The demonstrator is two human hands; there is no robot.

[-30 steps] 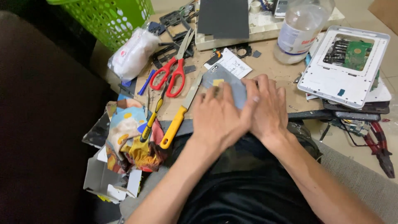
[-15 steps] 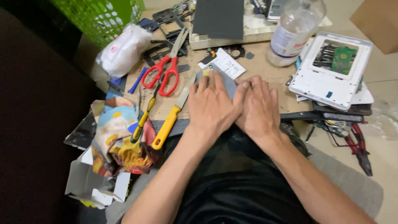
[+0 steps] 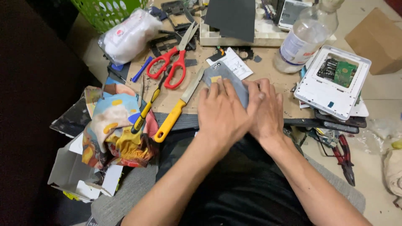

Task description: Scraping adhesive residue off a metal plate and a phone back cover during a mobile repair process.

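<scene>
The person sits at a crowded tabletop (image 3: 268, 69) and both hands work on one thing: a thin grey phone back cover (image 3: 224, 77) that lies flat near the front edge. The left hand (image 3: 222, 111) lies over the lower part of the cover with fingers stretched out and close together, pressing down on it more than gripping it. The right hand (image 3: 266, 111) is just beside it, touching the left hand, and its fingers bend over the right edge of the cover. Whether the right fingers pinch the edge or only push against it cannot be told, because the hands hide most of the panel. Only the upper left corner of the cover, with a small yellowish mark, is visible.

As for the progress, the work seems to be somewhere in the middle. Several things are already opened: a white device (image 3: 333, 81) on the right lies with its green circuit board exposed, and dark frames and small parts are spread near the top. The tools are put down and not in use at this moment: the red scissors (image 3: 173, 62), a knife with a yellow handle (image 3: 178, 111) and a screwdriver with a yellow and black handle (image 3: 144, 111) lie to the left of the hands, and red pliers (image 3: 343, 155) lie lower on the right. A plastic bottle (image 3: 301, 39) stands behind. The pictures do not show if the cover is joined to anything under it, so what remains is not certain.
</scene>
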